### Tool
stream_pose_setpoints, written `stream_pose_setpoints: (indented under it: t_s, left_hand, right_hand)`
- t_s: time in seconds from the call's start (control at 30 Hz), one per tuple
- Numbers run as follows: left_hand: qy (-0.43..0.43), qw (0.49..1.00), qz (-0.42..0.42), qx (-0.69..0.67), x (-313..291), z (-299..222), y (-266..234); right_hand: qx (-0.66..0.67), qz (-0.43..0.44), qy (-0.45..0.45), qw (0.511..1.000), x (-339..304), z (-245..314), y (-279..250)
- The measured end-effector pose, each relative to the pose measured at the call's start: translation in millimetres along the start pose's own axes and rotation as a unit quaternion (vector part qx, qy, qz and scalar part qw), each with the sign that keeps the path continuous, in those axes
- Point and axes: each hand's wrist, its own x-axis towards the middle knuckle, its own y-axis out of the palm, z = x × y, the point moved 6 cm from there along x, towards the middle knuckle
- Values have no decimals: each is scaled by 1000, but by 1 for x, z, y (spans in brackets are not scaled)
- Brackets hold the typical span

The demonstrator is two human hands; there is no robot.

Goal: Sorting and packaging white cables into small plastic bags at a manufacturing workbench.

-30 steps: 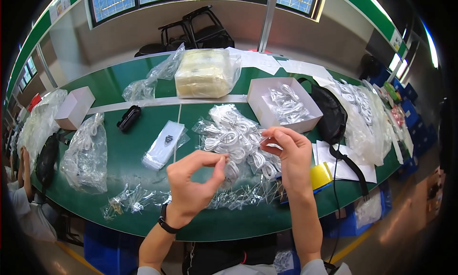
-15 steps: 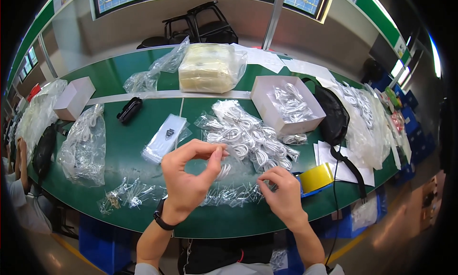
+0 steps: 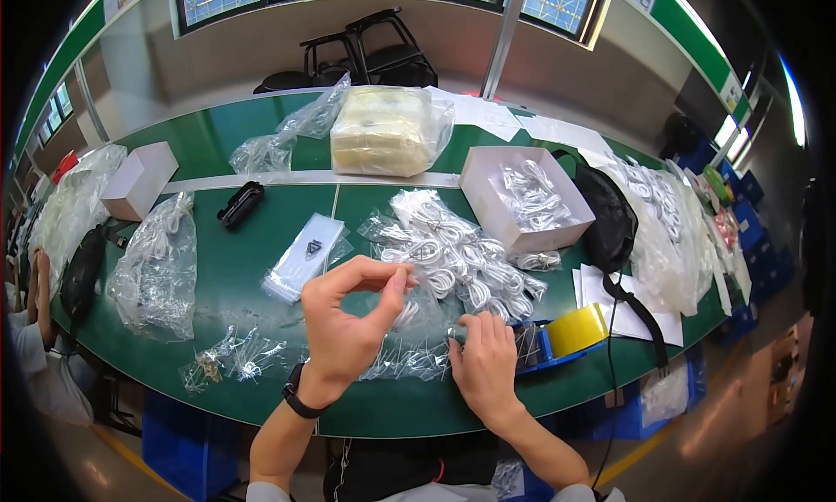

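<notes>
As one green table (image 3: 228, 271) curves across a grey-walled room (image 3: 228, 60), one left hand (image 3: 347, 330), centre, pinches one clear plastic bag (image 3: 427, 314) of coiled white cable (image 3: 407, 316); one right hand (image 3: 488, 364), lower centre, curls its fingers, grip unclear, left of one yellow tape roll (image 3: 577, 330).

green table (image 3: 231, 271) | bagged cables (image 3: 435, 251) | open box (image 3: 547, 238) | plastic sleeves (image 3: 299, 260) | tape dispenser (image 3: 570, 335) | silvery strips (image 3: 254, 356), probably twist ties

This looks like a factory packing workshop: plastic-wrapped coils of white cable (image 3: 438, 249) lie heaped on a long green-topped desk (image 3: 235, 276), near a blue tape dispenser with a yellow roll (image 3: 575, 333). Below are blue plastic bins (image 3: 187, 450) and a painted yellow floor line (image 3: 139, 462); a co-worker in a pale top (image 3: 33, 358) is at far left.
</notes>
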Motion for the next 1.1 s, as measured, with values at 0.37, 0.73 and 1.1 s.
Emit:
stream_pose_setpoints:
  t_s: [0.37, 0.73, 1.1]
  left_hand:
    - [-32, 999, 12, -13, -1, 6, 2]
    - [7, 1000, 13, 21, -7, 6, 9]
    - [-44, 994, 49, -91, -6, 0, 14]
  right_hand:
    - [17, 55, -78, 995, 0, 7, -27]
    - [337, -113, -40, 934, 46, 33, -54]
    - [398, -150, -5, 905, 53, 19, -66]
